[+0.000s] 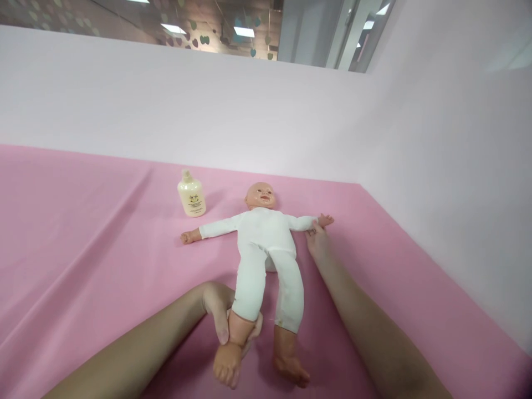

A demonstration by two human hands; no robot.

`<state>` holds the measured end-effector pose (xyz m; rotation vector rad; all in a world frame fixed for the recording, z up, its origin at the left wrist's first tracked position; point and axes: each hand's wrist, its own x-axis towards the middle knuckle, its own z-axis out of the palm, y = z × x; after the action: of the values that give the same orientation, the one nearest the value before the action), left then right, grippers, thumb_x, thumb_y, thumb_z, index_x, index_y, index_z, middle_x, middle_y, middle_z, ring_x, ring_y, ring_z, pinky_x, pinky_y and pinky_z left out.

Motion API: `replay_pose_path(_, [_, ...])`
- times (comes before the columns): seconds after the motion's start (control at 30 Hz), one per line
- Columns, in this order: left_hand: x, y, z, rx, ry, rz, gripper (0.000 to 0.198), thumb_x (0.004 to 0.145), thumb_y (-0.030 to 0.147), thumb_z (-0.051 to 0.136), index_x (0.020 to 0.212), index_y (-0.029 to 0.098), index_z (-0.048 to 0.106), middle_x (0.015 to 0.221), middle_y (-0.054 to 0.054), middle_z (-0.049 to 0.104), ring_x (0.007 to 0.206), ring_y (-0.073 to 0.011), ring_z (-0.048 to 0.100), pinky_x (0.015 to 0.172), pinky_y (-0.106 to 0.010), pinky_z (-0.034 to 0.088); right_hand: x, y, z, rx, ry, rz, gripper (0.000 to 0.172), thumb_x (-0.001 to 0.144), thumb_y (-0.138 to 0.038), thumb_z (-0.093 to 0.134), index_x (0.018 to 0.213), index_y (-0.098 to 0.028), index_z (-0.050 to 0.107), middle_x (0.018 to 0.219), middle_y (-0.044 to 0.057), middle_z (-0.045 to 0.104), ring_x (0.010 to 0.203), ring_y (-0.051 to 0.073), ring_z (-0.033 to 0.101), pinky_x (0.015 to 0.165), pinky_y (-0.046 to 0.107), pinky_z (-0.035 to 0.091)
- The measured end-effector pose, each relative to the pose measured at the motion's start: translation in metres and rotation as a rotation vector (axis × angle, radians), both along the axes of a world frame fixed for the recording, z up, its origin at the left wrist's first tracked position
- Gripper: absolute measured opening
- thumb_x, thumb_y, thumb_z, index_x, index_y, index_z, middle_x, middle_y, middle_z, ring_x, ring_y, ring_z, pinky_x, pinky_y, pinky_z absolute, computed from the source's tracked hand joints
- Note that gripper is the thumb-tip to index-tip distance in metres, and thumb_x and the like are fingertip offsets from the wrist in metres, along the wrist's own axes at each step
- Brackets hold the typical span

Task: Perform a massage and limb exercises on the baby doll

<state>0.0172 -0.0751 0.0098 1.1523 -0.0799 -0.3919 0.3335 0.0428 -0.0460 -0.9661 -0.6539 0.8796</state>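
A baby doll with a white cloth body lies face up on a pink sheet, head toward the wall and arms spread wide. Its feet point toward me. My left hand is wrapped round the doll's lower leg on the left, just above the foot, with fingers passing behind the ankle. Over on the right, my right hand grips the doll's forearm near the wrist, thumb on top; some of its fingers are hidden. The doll's other arm and other leg lie untouched.
A cream-coloured lotion bottle stands upright left of the doll's head. White walls rise behind and along the right. Above the back wall is a window with lights and hanging decorations. Folds run through the sheet at left.
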Motion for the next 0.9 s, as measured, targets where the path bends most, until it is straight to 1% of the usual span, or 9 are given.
replay_pose_path(0.07, [-0.002, 0.0, -0.002, -0.061, -0.036, 0.075, 0.048, 0.051, 0.029, 0.085, 0.092, 0.022, 0.062, 0.076, -0.006, 0.065, 0.076, -0.0312, 0.068, 0.063, -0.042, 0.05, -0.006, -0.01, 0.009, 0.027, -0.057, 0.025, 0.075, 0.081, -0.039, 0.068, 0.148, -0.034, 0.035, 0.15, 0.009, 0.05, 0.131, 0.025, 0.059, 0.106, 0.052, 0.052])
replay_pose_path(0.13, [-0.004, 0.0, -0.008, -0.148, -0.103, 0.204, 0.046, 0.053, 0.038, 0.082, 0.09, 0.021, 0.059, 0.072, -0.006, 0.064, 0.066, -0.0259, 0.063, 0.058, -0.038, 0.046, -0.014, -0.02, 0.019, 0.076, -0.141, 0.007, 0.08, 0.082, -0.039, 0.068, 0.151, -0.032, 0.03, 0.156, 0.011, 0.043, 0.136, 0.026, 0.054, 0.108, 0.053, 0.05])
replay_pose_path(0.23, [-0.006, 0.004, -0.02, -0.331, -0.25, 0.365, 0.045, 0.058, 0.05, 0.074, 0.086, 0.021, 0.054, 0.063, -0.004, 0.059, 0.053, -0.0178, 0.051, 0.055, -0.034, 0.043, -0.027, -0.032, 0.033, 0.195, -0.351, -0.074, 0.079, 0.083, -0.041, 0.069, 0.152, -0.028, 0.031, 0.164, 0.013, 0.032, 0.146, 0.027, 0.042, 0.115, 0.053, 0.043])
replay_pose_path(0.3, [-0.006, 0.007, -0.024, -0.417, -0.319, 0.473, 0.042, 0.061, 0.051, 0.069, 0.085, 0.021, 0.051, 0.057, -0.001, 0.053, 0.05, -0.0155, 0.044, 0.056, -0.034, 0.043, -0.036, -0.037, 0.038, 0.28, -0.471, -0.071, 0.078, 0.084, -0.042, 0.069, 0.152, -0.026, 0.033, 0.165, 0.013, 0.029, 0.15, 0.027, 0.036, 0.119, 0.05, 0.038])
replay_pose_path(0.37, [-0.007, 0.01, -0.024, -0.467, -0.345, 0.616, 0.039, 0.065, 0.051, 0.066, 0.084, 0.021, 0.049, 0.054, 0.001, 0.047, 0.051, -0.0144, 0.04, 0.059, -0.032, 0.043, -0.044, -0.041, 0.039, 0.33, -0.559, -0.022, 0.075, 0.086, -0.043, 0.069, 0.15, -0.025, 0.035, 0.163, 0.013, 0.034, 0.149, 0.026, 0.038, 0.121, 0.048, 0.037])
replay_pose_path(0.43, [-0.008, 0.011, -0.021, -0.519, -0.346, 0.746, 0.038, 0.067, 0.05, 0.064, 0.084, 0.02, 0.049, 0.054, 0.003, 0.043, 0.053, -0.0139, 0.038, 0.06, -0.031, 0.042, -0.049, -0.045, 0.036, 0.339, -0.666, 0.028, 0.067, 0.088, -0.042, 0.067, 0.146, -0.023, 0.04, 0.156, 0.014, 0.044, 0.144, 0.026, 0.045, 0.12, 0.048, 0.038])
replay_pose_path(0.57, [-0.006, 0.01, -0.011, -0.596, -0.305, 0.96, 0.035, 0.068, 0.044, 0.066, 0.087, 0.018, 0.051, 0.064, 0.002, 0.047, 0.061, -0.0145, 0.044, 0.067, -0.031, 0.046, -0.053, -0.053, 0.032, 0.378, -0.937, 0.055, 0.048, 0.091, -0.039, 0.064, 0.136, -0.025, 0.054, 0.139, 0.01, 0.062, 0.131, 0.026, 0.058, 0.116, 0.05, 0.043])
replay_pose_path(0.73, [-0.001, 0.01, -0.01, -0.602, -0.243, 1.039, 0.03, 0.07, 0.036, 0.064, 0.091, 0.015, 0.057, 0.067, 0.001, 0.049, 0.065, -0.0156, 0.048, 0.074, -0.035, 0.048, -0.055, -0.057, 0.039, 0.483, -1.185, 0.089, 0.039, 0.095, -0.035, 0.059, 0.134, -0.03, 0.059, 0.133, 0.005, 0.066, 0.129, 0.025, 0.059, 0.115, 0.049, 0.047])
replay_pose_path(0.9, [0.003, 0.012, -0.013, -0.574, -0.176, 1.076, 0.032, 0.073, 0.038, 0.068, 0.092, 0.013, 0.061, 0.066, 0.0, 0.051, 0.062, -0.0143, 0.048, 0.07, -0.031, 0.046, -0.055, -0.058, 0.046, 0.551, -1.382, 0.146, 0.039, 0.098, -0.026, 0.05, 0.135, -0.03, 0.06, 0.133, 0.005, 0.066, 0.129, 0.025, 0.059, 0.114, 0.051, 0.047])
